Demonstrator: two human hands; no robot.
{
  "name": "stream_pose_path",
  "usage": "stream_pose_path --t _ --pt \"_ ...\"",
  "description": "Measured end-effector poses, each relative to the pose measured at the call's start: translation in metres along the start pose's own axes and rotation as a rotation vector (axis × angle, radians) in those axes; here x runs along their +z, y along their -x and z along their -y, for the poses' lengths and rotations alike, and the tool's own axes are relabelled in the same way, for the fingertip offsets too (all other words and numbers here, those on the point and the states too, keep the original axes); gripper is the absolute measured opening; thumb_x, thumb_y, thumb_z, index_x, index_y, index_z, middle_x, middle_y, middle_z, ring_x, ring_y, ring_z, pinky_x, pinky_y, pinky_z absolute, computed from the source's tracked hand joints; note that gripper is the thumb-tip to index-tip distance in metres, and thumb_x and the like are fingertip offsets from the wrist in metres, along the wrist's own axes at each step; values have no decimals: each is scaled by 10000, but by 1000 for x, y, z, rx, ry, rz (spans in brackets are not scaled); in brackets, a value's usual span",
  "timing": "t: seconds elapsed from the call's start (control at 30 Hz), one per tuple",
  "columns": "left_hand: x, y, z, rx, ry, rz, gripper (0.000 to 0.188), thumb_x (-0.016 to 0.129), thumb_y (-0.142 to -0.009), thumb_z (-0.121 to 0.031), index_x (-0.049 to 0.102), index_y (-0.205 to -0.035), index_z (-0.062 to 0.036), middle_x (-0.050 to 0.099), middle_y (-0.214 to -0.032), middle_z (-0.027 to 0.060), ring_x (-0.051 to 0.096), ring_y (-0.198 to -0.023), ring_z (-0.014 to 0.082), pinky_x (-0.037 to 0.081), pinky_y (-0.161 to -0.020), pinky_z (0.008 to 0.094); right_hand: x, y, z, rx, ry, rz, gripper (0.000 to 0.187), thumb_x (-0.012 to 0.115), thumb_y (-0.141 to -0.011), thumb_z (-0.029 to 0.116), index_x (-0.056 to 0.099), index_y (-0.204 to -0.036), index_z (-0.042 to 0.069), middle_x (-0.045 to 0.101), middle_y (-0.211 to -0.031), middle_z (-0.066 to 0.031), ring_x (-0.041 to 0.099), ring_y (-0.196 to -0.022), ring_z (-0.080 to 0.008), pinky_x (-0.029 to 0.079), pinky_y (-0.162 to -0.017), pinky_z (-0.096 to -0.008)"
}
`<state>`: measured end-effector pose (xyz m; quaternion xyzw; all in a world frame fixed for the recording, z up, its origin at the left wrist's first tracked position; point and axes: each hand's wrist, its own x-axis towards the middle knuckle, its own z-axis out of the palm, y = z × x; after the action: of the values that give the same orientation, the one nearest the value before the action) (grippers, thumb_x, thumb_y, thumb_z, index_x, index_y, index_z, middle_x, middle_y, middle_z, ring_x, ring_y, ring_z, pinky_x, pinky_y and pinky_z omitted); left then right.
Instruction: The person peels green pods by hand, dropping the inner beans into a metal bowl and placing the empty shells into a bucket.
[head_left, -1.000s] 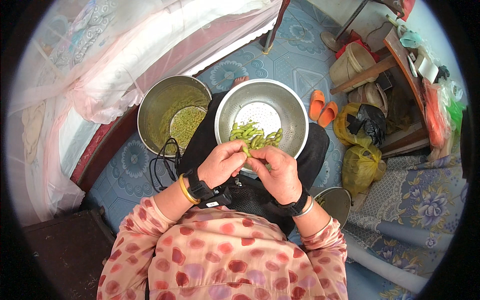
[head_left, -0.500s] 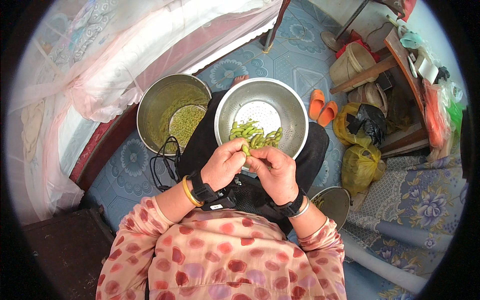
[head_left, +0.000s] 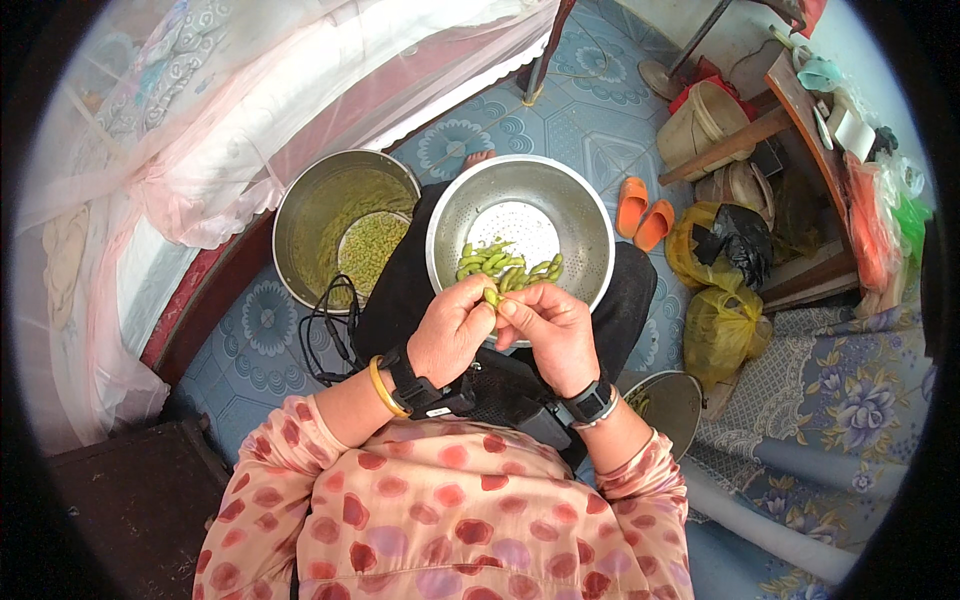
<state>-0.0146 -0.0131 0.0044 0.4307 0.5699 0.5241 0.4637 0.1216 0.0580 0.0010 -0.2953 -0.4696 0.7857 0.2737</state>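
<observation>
My left hand (head_left: 445, 335) pinches a green bean pod (head_left: 491, 297) between thumb and fingers. On the pod's other side, my right hand (head_left: 553, 335) closes thumb against forefinger and grips its end. Both hands are over the near rim of a steel colander (head_left: 587, 215) resting on my lap. Inside it, several plump green pods (head_left: 488, 262) lie in a heap at the near side, partly hidden by my fingers. To the left, a deep steel pot (head_left: 296, 190) holds many shelled green beans (head_left: 372, 250).
Black cables (head_left: 325, 335) hang beside the pot. Another metal container (head_left: 675, 408) with some pods stands by my right forearm. Orange slippers (head_left: 642, 215), yellow plastic bags (head_left: 722, 335) and a wooden shelf (head_left: 815, 150) are at right. A netted bed (head_left: 330, 90) borders the left.
My right hand has turned slightly and its fingers have curled in closer at the pod. The left hand keeps its hold almost in place.
</observation>
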Motion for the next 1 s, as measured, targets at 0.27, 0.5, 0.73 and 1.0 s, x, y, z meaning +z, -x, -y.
stream_pose_path --t 0.27,0.5,0.73,1.0 --pt "1 -1 -2 67 76 81 105 408 -885 -95 475 -819 -49 450 -659 -30 417 -552 43 359 -504 193 -7 0 5 198 -343 53 108 569 -868 119 566 -866 11 618 -747 -71 585 -573 -146 510 -551 -264" --pt "-3 0 -3 68 205 196 91 385 -867 -33 473 -858 -14 530 -760 29 539 -656 100 442 -609 237 -8 2 5 189 -400 91 99 568 -870 124 557 -878 26 611 -738 -65 571 -573 -138 484 -536 -253" --pt "-7 -3 9 54 136 139 134 520 -852 -20 501 -985 -21 524 -798 1 502 -659 68 428 -601 209 -9 4 6 9 55 -16 95 571 -870 114 552 -876 22 588 -714 -35 520 -543 -91 427 -508 -205" --pt "-13 -4 -1 360 -405 -48 209 658 -737 12 617 -940 -18 562 -744 60 529 -585 121 427 -539 234 -9 6 6 -50 238 -64 108 582 -870 122 554 -878 18 568 -687 -4 484 -540 -48 391 -477 -174"
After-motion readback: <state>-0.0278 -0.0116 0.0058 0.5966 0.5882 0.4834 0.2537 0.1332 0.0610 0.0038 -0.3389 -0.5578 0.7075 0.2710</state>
